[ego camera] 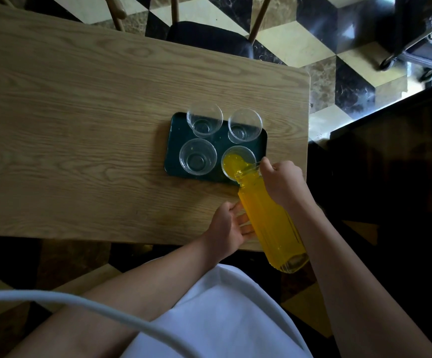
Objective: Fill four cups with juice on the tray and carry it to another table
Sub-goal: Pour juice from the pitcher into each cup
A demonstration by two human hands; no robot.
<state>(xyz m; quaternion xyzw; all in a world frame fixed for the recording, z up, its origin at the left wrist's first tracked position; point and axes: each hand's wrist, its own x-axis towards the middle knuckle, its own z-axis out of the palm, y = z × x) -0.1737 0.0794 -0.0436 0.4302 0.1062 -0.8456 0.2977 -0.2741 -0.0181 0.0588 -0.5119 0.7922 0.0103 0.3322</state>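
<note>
A dark green tray point(178, 140) lies on the wooden table and carries four clear cups. The near right cup point(238, 161) has orange juice streaming into it. The near left cup point(197, 156), far left cup point(204, 120) and far right cup point(244, 125) hold nothing. A ribbed glass bottle of orange juice point(271, 223) is tilted with its mouth over the near right cup. My right hand point(282, 180) grips the bottle near its neck. My left hand point(229, 229) supports the bottle's body from the left side.
The wooden table point(80, 125) ends just right of the tray. A chair with a dark seat point(209, 40) stands at the far side. A dark counter point(390, 164) sits to the right over a checkered floor. A white cable point(80, 303) crosses the foreground.
</note>
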